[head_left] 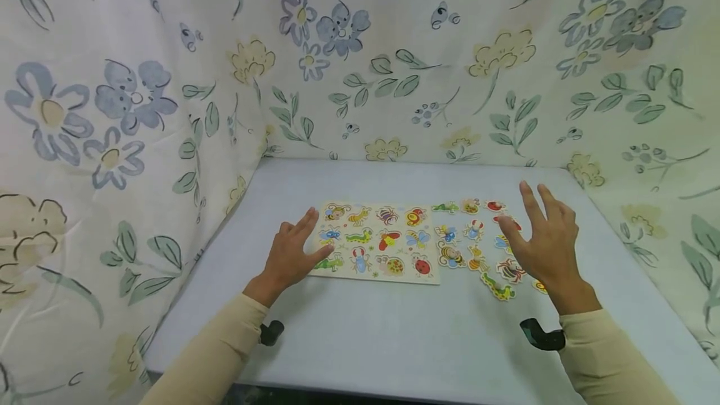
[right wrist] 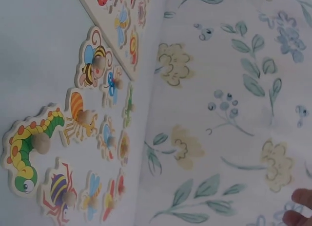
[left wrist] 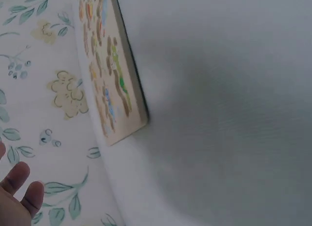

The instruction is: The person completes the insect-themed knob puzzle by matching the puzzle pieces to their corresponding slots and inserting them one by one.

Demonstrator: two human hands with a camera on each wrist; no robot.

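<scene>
A wooden insect puzzle board (head_left: 378, 274) lies flat on the white table, its printed bugs in rows. My left hand (head_left: 288, 255) is over the board's left edge, fingers spread and holding nothing. Just right of the board lie several loose insect pieces with round wooden knobs, among them a caterpillar piece (right wrist: 22, 148), a bee piece (right wrist: 92, 60) and a spider piece (right wrist: 59, 192). Over the right side of these pieces is my right hand (head_left: 545, 242), fingers spread, nothing in it; it hides part of the group. Only fingertips of each hand show in the wrist views.
The white table (head_left: 360, 336) has its front edge near the forearms. A flowered curtain (head_left: 394, 80) stands behind the table and along both sides. A dark strap end (head_left: 542, 334) sticks out by the right wrist, and a similar one (head_left: 272, 332) by the left.
</scene>
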